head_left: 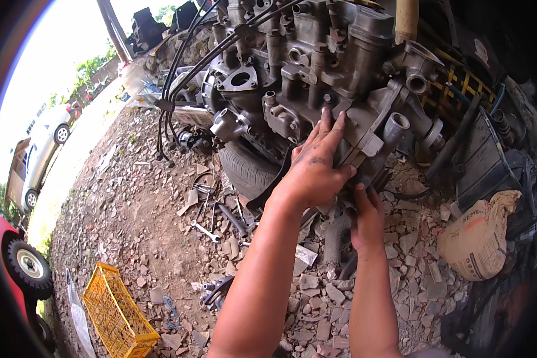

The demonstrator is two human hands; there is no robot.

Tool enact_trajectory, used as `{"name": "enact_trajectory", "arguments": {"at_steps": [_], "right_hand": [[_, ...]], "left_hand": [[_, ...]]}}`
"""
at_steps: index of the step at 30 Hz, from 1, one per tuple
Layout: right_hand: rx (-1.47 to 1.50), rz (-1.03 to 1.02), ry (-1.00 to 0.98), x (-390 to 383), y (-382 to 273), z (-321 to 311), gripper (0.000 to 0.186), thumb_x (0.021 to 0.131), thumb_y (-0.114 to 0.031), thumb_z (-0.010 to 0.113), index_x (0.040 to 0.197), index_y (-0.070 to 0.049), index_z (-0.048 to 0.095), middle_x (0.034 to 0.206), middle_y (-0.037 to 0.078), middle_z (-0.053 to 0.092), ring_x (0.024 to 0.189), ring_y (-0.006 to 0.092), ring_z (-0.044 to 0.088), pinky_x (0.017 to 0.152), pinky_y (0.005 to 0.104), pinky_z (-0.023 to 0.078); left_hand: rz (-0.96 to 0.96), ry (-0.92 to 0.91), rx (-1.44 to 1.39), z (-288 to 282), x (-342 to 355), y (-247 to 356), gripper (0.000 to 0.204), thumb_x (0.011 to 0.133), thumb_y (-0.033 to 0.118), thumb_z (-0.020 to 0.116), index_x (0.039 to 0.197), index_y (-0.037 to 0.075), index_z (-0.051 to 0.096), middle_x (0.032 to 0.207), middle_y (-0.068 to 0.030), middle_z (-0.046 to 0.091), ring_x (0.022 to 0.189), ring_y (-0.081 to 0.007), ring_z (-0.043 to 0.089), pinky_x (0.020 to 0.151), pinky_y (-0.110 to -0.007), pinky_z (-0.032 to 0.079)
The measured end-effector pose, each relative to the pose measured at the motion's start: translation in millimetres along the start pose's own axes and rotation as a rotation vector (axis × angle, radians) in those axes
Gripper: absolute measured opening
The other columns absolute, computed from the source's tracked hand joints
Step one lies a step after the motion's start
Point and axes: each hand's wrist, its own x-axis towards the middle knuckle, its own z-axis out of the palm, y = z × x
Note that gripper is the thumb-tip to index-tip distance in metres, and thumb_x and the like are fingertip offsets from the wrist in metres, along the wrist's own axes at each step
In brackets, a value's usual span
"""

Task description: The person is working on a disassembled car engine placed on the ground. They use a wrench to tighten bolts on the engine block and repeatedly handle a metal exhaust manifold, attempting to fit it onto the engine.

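A large dark metal engine (316, 65) with black cables fills the upper middle. My left hand (318, 170) lies against its lower front, fingers stretched out over the metal and thumb pointing right. Just below and to the right, my right hand (367, 218) reaches up to the engine's lower edge, under a metal bracket (370, 143). Its fingers are bent and partly hidden, and what they pinch does not show. A tyre (247, 170) sits beneath the engine, left of my left hand.
Broken stones cover the ground. Wrenches (206, 231) and other tools lie left of my arms. A yellow crate (116, 310) stands at lower left, a paper sack (480, 238) at right. Cars (45, 155) and a red vehicle's wheel (28, 268) are further left.
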Motion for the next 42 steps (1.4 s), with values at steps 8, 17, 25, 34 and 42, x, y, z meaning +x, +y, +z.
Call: {"name": "enact_trajectory", "arguments": {"at_steps": [8,17,25,34,42], "right_hand": [[0.038,0.009,0.071,-5.1,6.5,7.8,0.039,0.092,-0.039,0.062,0.122,-0.014,0.058,0.111,-0.003,0.064,0.100,0.0107,0.055,0.079,0.0327,0.037],[0.111,0.042,-0.046,7.1,14.2,-11.9,0.051,0.094,-0.043,0.058,0.134,-0.012,0.051,0.133,0.000,0.055,0.121,0.0170,0.048,0.099,0.0388,0.032],[0.214,-0.018,-0.031,16.1,22.7,-21.6,0.053,0.100,-0.041,0.047,0.142,-0.009,0.042,0.144,0.004,0.045,0.132,0.0191,0.040,0.109,0.0435,0.024],[0.145,-0.078,-0.020,1.8,19.5,-6.1,0.054,0.098,-0.043,0.050,0.138,-0.007,0.045,0.133,0.006,0.053,0.122,0.0195,0.048,0.101,0.0404,0.034],[0.089,-0.075,-0.006,-3.4,13.7,8.1,0.050,0.094,-0.037,0.061,0.129,-0.002,0.053,0.123,0.006,0.058,0.111,0.0156,0.051,0.095,0.0289,0.037]], "left_hand": [[-0.060,0.043,-0.356,-48.1,-12.9,-21.8,0.074,0.085,0.031,0.074,0.144,0.004,0.038,0.137,-0.0180,0.051,0.127,-0.0221,0.048,0.106,-0.033,0.038],[-0.565,0.130,-0.023,-106.6,-134.6,-146.5,0.035,0.095,0.020,0.058,0.128,0.006,0.058,0.123,-0.0118,0.064,0.110,-0.0211,0.061,0.097,-0.034,0.047],[-0.795,-0.263,0.415,-2.0,-217.5,-267.2,0.035,0.089,0.028,0.061,0.123,0.020,0.064,0.128,-0.0069,0.061,0.117,-0.0282,0.058,0.103,-0.040,0.043],[-0.321,-0.674,0.748,85.1,-198.4,-283.6,0.035,0.092,0.024,0.051,0.125,0.029,0.060,0.123,0.0011,0.059,0.120,-0.0204,0.051,0.098,-0.045,0.037],[0.050,-0.588,0.962,110.3,-232.4,-334.3,0.022,0.090,0.030,0.053,0.108,0.029,0.065,0.111,0.0028,0.062,0.114,-0.0199,0.052,0.100,-0.046,0.035]]}}
